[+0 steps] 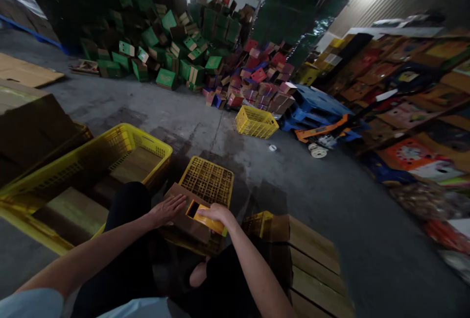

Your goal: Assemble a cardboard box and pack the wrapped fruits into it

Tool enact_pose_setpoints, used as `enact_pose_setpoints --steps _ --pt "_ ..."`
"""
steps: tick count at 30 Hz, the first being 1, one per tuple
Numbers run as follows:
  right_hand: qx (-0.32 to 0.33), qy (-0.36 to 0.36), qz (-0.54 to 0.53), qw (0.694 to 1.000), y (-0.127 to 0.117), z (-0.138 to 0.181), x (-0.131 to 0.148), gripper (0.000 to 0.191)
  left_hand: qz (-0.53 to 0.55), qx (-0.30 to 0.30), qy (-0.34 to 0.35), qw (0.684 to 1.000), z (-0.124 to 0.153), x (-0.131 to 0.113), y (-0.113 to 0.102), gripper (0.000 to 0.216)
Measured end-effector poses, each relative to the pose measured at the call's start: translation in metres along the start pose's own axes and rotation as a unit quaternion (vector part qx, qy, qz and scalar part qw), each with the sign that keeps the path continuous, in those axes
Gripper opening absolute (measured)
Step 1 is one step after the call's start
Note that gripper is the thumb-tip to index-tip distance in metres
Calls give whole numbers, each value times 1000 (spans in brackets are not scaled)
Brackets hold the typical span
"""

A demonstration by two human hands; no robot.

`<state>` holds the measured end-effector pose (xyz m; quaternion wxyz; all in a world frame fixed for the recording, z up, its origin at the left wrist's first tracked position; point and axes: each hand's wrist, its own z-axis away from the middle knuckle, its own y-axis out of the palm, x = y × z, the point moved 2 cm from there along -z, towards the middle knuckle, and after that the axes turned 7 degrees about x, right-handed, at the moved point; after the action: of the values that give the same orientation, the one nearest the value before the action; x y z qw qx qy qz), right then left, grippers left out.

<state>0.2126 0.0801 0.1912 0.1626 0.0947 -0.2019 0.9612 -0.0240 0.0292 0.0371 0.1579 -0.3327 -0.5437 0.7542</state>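
A brown cardboard box (189, 226) lies in front of me on a yellow plastic crate (224, 175). The crate's grid surface shows beyond the box. My left hand (168, 209) rests flat on the left side of the box, its fingers stretched out. In my right hand (217, 213) is a yellow-orange tape dispenser (191, 208), its dark front end lying over the box top. The fingers wrap round its body, with the thumb on top. Whether tape is running from it cannot be made out.
To the left stands a large yellow crate (167, 154) with cardboard boxes inside. Stacked cardboard boxes (316, 264) stand close on my right. Farther off are a small yellow crate (257, 123), an orange pallet jack (323, 129), blue pallets (316, 100) and heaps of green boxes (167, 78) and red boxes (259, 74).
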Motion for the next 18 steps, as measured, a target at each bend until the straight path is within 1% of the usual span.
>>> enact_pose_setpoints --steps 1,3,5,7,9,12,15,18 --pt "9 4 2 1000 0 0 3 46 -5 4 -17 1000 0 -4 -2 109" --pt "33 13 -11 999 -1 2 4 47 5 -7 -29 1000 -1 -18 -3 118" --pt "54 17 -27 998 -1 4 1 48 27 -32 -17 999 -1 -34 -1 122" --pt "56 20 -37 998 0 5 -1 48 45 -49 -19 998 -1 -43 1 124" --pt "49 17 -42 998 1 3 -3 49 59 -57 -29 996 0 -46 2 124" --pt "49 -4 -38 998 0 -1 -3 52 74 -55 -33 995 2 -42 -2 123" --pt "56 -10 -25 998 -4 -4 -4 55 87 -42 -25 995 1 -40 -8 123" --pt "60 -4 -14 998 -7 -4 -6 56 89 -21 -35 995 0 -39 -11 125"
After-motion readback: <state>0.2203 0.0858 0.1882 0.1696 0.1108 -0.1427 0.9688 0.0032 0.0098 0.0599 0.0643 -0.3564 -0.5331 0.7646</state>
